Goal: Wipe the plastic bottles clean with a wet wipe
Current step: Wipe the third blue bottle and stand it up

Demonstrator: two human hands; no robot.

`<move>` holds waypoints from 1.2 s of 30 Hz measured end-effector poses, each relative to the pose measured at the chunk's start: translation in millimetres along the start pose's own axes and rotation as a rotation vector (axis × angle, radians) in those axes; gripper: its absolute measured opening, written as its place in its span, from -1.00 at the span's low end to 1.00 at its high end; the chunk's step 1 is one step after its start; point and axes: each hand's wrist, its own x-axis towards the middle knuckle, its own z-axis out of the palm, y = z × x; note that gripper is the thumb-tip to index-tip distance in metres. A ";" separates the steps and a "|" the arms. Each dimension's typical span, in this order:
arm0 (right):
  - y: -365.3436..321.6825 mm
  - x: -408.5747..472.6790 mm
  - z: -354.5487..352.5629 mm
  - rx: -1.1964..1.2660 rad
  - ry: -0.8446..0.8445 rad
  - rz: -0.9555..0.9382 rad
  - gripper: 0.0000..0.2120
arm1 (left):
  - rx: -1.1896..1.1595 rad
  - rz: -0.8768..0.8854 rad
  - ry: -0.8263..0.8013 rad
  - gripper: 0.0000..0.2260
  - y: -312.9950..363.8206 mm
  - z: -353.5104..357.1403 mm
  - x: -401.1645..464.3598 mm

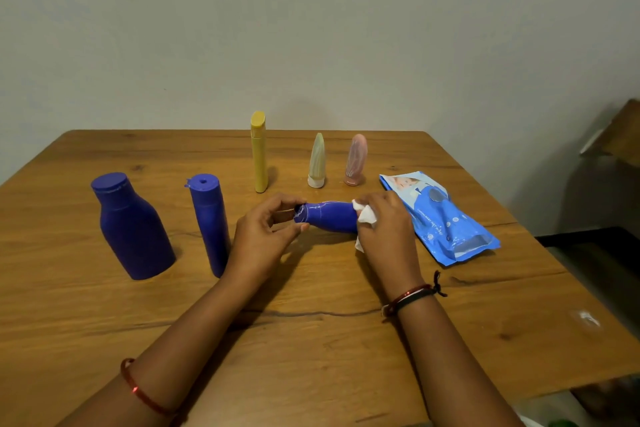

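**Wipe bunched at one end of a bottle held off the table**

The person holds a small blue bottle [329, 217] sideways above the wooden table [311, 340], near its middle. The left hand [263, 236] pinches the cap end between curled fingers and thumb. The right hand [384, 225] is wrapped around the other end, with the white wet wipe [365, 215] pressed against the plastic under its fingers.

Two larger blue bottles, a wide one [133, 225] and a slimmer one [209, 222], stand at the left. A yellow bottle [259, 151], a pale green tube [317, 161] and a pink tube [355, 159] stand upright along the far side. The wipes pack [440, 217] lies flat just right of the right hand.

The risks lie mostly in the grip. The left hand holds only by a narrow pinch, so a hard stroke with a damp wipe could likely twist the bottle free. A dropped bottle might roll into the tubes, which stand on small caps and look easy to topple. The wipe is bunched up, so part of the surface may be missed unless the bottle is turned.
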 end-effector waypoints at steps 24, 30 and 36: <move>-36.9 -23.5 17.0 0.133 -0.026 -0.301 -0.59 | -0.015 -0.052 0.089 -0.66 -9.2 3.7 2.8; -32.5 -22.6 10.8 0.085 0.010 -0.260 -0.64 | -0.020 -0.037 0.081 -0.67 -8.5 2.7 2.6; -14.8 -9.3 1.7 0.002 0.090 -0.016 -0.68 | -0.014 -0.049 0.054 -0.60 -9.9 -0.1 3.9</move>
